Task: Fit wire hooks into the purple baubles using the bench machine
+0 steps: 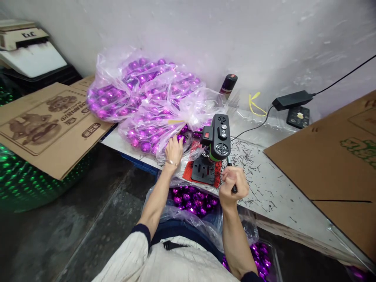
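My left hand (174,152) is at the mouth of a clear plastic bag (147,129) full of shiny purple balls, its fingers bent over one purple ball (181,138). My right hand (234,183) is wrapped round the black-tipped lever (234,189) of a small black bench machine (221,137), which looks like a drill press. A red switch box (206,135) sits on the machine's left side. Below its head, the slotted black base plate (203,170) rests on a red sheet (217,175). The tool tip is hidden under the head.
More purple balls lie in a plastic-lined container (194,200) at my lap and in a tub (261,258) at lower right. Black scraps (252,168) litter the white table (282,207). Cardboard (55,125) flanks the left, a carton (331,164) the right. A power adapter (293,100) and spray can (228,84) stand behind.
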`<action>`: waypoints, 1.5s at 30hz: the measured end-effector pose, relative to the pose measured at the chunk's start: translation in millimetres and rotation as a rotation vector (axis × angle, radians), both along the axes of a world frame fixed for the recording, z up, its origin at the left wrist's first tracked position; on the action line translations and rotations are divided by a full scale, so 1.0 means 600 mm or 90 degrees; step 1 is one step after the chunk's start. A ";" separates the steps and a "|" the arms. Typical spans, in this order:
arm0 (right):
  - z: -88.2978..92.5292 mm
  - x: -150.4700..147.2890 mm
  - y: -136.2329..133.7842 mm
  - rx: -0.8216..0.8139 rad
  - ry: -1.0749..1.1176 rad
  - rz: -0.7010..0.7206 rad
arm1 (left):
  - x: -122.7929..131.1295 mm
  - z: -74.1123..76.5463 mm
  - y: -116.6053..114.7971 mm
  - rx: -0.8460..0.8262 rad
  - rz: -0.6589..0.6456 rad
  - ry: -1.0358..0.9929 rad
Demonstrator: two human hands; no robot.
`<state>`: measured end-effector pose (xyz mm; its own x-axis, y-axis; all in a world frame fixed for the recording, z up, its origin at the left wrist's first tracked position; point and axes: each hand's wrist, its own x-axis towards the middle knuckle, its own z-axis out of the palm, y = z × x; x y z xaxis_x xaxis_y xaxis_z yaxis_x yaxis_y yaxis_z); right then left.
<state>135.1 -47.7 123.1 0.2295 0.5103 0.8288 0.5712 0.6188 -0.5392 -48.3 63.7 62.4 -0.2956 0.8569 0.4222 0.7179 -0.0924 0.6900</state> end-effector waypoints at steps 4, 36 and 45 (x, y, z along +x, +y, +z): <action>-0.002 0.001 -0.002 -0.004 -0.018 0.010 | -0.004 0.017 0.086 -0.264 0.021 0.078; 0.025 0.009 0.002 -0.017 -0.049 0.001 | 0.083 -0.099 -0.120 -0.006 -0.328 -0.091; 0.009 0.013 -0.004 -0.006 -0.076 0.011 | 0.094 -0.114 -0.116 0.031 -0.358 -0.080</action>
<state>143.2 -50.1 128.8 0.1206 0.5211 0.8449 0.6208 0.6246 -0.4738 8.1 -6.0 -5.9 0.1492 0.8769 0.4569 0.4622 -0.4703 0.7518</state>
